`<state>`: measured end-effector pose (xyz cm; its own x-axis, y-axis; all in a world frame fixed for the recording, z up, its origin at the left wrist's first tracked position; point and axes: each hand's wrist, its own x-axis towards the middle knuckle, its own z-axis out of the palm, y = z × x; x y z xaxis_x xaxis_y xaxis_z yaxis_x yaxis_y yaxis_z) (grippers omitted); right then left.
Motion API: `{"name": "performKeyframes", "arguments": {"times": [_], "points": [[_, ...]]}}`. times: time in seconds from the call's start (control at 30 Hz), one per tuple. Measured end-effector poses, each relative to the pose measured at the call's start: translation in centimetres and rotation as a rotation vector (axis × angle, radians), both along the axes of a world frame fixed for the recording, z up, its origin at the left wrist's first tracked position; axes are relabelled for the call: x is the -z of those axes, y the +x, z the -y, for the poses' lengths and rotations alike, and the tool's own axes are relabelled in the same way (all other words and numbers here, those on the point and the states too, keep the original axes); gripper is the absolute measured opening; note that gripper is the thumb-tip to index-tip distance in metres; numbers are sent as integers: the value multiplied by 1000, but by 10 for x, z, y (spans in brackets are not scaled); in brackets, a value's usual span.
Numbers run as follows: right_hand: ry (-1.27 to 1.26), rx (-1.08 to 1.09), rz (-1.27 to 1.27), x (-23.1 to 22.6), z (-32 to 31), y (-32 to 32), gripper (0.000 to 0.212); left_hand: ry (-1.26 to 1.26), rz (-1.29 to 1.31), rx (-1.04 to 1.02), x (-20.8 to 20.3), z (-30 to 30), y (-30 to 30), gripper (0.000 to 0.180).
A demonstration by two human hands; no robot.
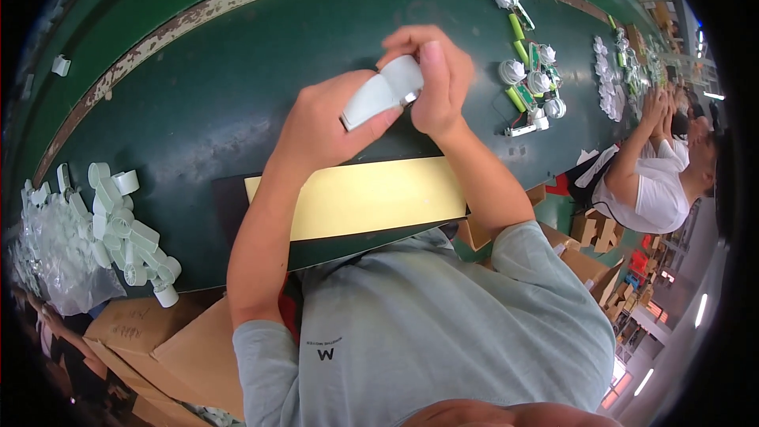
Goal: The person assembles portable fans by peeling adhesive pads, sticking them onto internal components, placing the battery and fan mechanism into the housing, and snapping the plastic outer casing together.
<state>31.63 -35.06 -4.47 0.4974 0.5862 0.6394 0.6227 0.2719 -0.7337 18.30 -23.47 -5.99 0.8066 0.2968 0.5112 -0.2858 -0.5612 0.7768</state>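
Observation:
A pale white plastic housing (pixel 371 102), with a long flat body and a rounded, curved end, is held between my two hands above the green table (pixel 237 95). My left hand (pixel 318 117) wraps around its lower left part, thumb along the near side. The fingers of my right hand (pixel 445 83) curl around the rounded end, with the thumb pointing up. A small dark gap and a shiny spot show at the housing's right side, beside the right palm. What lies inside it is hidden.
Below my wrists lies a yellow sheet (pixel 379 196) on a dark mat. White housings (pixel 118 229) and a clear bag (pixel 75 269) are heaped at left. Right are round white parts (pixel 512 72), green cylinders (pixel 517 26) and circuit boards. Cardboard boxes (pixel 198 348) stand below; a co-worker (pixel 652 182) sits right.

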Motion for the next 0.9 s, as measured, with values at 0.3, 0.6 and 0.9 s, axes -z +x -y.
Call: {"name": "performKeyframes", "arguments": {"times": [0.3,0.6,0.9], "points": [[55,-128,139,13,-4,1,33,-1204,-672,544,-4,-29,-7,79],[37,44,-47,10,-2,3,34,-213,-99,46,-5,6,1,45],[81,6,-9,9,-1,2,34,215,4,-48,4,6,4,43]]}}
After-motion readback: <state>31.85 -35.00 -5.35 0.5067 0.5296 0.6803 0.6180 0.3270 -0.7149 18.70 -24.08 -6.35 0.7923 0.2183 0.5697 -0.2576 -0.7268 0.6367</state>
